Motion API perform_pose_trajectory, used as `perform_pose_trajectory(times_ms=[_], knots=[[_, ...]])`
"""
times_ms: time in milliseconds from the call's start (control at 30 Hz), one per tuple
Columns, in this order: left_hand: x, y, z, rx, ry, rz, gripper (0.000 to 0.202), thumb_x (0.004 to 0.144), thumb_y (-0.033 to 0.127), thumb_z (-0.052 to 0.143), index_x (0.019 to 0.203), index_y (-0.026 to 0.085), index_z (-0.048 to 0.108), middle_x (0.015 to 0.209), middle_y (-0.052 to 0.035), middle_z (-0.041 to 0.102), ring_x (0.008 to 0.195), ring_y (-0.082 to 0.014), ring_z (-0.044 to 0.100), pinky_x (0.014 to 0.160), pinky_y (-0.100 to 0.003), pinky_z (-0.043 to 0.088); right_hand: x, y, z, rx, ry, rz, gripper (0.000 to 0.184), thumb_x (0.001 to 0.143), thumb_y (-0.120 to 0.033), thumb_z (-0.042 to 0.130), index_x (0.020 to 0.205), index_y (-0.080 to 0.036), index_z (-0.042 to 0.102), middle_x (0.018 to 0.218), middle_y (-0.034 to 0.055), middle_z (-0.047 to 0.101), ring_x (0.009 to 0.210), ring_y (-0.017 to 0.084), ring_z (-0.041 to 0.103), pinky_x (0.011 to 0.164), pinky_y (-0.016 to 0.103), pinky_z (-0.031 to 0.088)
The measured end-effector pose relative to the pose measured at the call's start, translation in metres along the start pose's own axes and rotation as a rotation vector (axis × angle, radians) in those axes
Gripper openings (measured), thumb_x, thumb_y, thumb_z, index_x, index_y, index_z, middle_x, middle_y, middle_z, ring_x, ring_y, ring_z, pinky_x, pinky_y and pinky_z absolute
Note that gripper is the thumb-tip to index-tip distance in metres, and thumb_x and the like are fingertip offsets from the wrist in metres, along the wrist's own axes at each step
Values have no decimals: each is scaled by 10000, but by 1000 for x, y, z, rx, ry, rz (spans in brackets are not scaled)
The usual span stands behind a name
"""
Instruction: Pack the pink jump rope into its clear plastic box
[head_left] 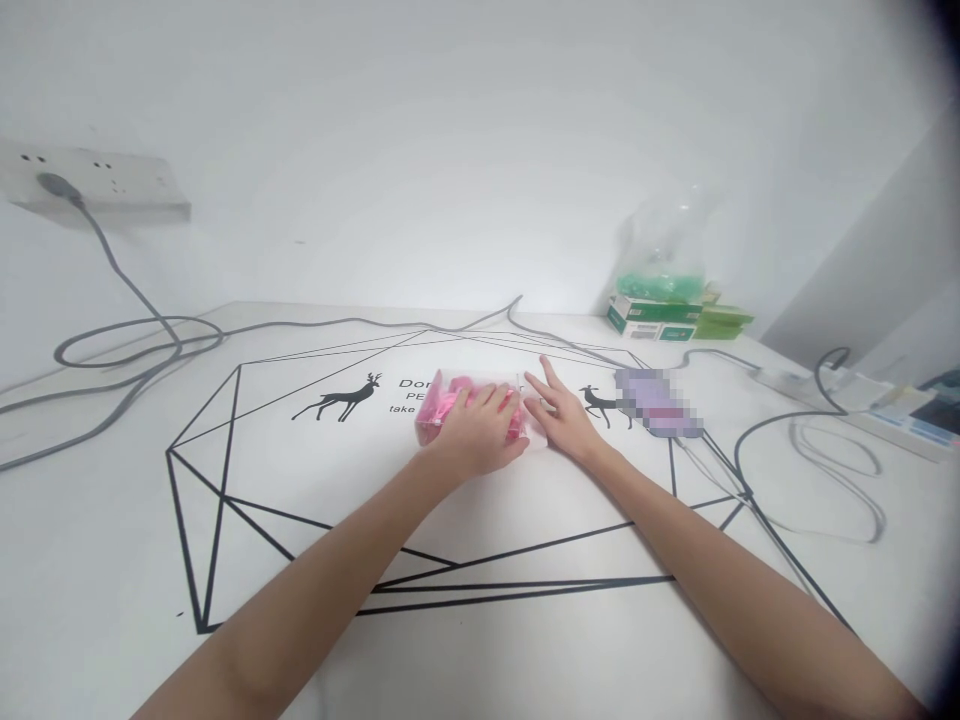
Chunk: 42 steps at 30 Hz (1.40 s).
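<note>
A clear plastic box (pixel 429 412) with pink contents lies on the white tabletop. My left hand (pixel 480 430) is laid over its top and near side, fingers bent across it and thumb along the near right edge, holding it. What the pink pieces are I cannot make out, since the hand covers most of them. Just beyond the box's right end is my right hand (pixel 564 418), open with its fingers spread and nothing in it. Its fingertips are close to the box; whether they touch it I cannot tell.
The printed mat (pixel 315 480) has black lines and deer. A blurred purple phone-like thing (pixel 660 402) lies at right. Green-and-white boxes (pixel 645 318) support a clear bag with green contents (pixel 661 270). Grey cables (pixel 300 324) run along the back; a power strip (pixel 847 410) is at right.
</note>
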<state>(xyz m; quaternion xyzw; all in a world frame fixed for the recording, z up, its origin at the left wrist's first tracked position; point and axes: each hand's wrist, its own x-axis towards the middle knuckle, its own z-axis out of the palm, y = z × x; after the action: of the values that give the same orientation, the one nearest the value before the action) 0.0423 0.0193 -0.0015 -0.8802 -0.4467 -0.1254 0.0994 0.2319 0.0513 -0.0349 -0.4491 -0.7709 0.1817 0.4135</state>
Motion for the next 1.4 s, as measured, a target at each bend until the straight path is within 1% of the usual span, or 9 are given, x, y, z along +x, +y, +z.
perform_pose_trajectory(times_ms=[133, 233, 367, 567, 767, 933, 1067, 1200, 1400], knots=[[-2, -16, -19, -52, -275, -43, 823, 863, 635, 454, 1540, 219, 240, 1610, -83, 225, 1473, -379, 174, 1164, -629, 94, 4, -5, 6, 125, 72, 105, 550, 934, -462, 514, 1425, -213, 509, 1627, 77, 140, 1350, 288, 470, 1080, 396, 432], [-3, -32, -24, -60, -311, -47, 890, 837, 730, 415, 1554, 254, 189, 1624, -74, 172, 1485, -377, 122, 1161, -635, -5, 3, -10, 9, 162, 64, 114, 529, 947, -499, 487, 1417, -259, 519, 1624, 47, 152, 1349, 296, 470, 1095, 428, 417], [-4, -49, -20, -76, -344, -19, 1013, 801, 779, 424, 1562, 172, 143, 1623, -136, 129, 1496, -350, 89, 1180, -585, 12, -1, -19, 14, 125, -27, 25, 533, 964, -525, 442, 1438, -285, 487, 1629, 29, 130, 1429, 288, 343, 1166, 464, 306], [-4, -51, -14, -90, -288, -35, 978, 813, 758, 420, 1538, 130, 230, 1617, -158, 146, 1497, -341, 100, 1186, -570, 17, -8, -37, 30, 120, -149, -46, 671, 922, -488, 550, 1523, -307, 312, 1642, 37, -69, 1480, 311, 187, 1173, 514, 263], [-2, -50, -8, -149, -246, -67, 1061, 761, 791, 470, 1536, 110, 221, 1609, -177, 169, 1490, -352, 126, 1187, -574, 15, -7, -39, 38, 156, -81, 11, 659, 918, -459, 570, 1515, -305, 339, 1646, 57, 29, 1485, 309, 132, 1177, 521, 249], [-3, -61, -23, -276, -322, -10, 989, 760, 787, 503, 1518, 187, 295, 1602, -159, 215, 1495, -345, 114, 1183, -575, 17, -7, -26, 33, 28, -187, -74, 632, 922, -519, 547, 1497, -319, 376, 1639, 31, 81, 1485, 312, 24, 1178, 552, 221], [-8, -85, -43, -453, -417, -71, 816, 850, 709, 457, 1522, 270, 310, 1603, -62, 244, 1482, -327, 190, 1185, -488, 201, -6, -23, 27, -23, -210, -167, 580, 964, -508, 474, 1501, -314, 367, 1629, 24, 92, 1487, 274, 77, 1194, 518, 202], [-14, -106, -38, -553, -260, -201, 685, 898, 664, 400, 1466, 282, 426, 1571, -29, 333, 1426, -293, 348, 1133, -394, 343, -3, -23, 18, -39, -245, -233, 537, 984, -491, 437, 1492, -327, 380, 1608, 8, 162, 1480, 265, 112, 1193, 528, 215], [-14, -107, -16, -440, -237, -167, 621, 949, 614, 319, 1468, 289, 420, 1618, -63, 192, 1507, -298, 47, 1188, -538, 99, -1, -17, 9, -119, -294, -288, 488, 1010, -436, 394, 1476, -296, 415, 1586, 11, 237, 1473, 254, 168, 1193, 499, 253]])
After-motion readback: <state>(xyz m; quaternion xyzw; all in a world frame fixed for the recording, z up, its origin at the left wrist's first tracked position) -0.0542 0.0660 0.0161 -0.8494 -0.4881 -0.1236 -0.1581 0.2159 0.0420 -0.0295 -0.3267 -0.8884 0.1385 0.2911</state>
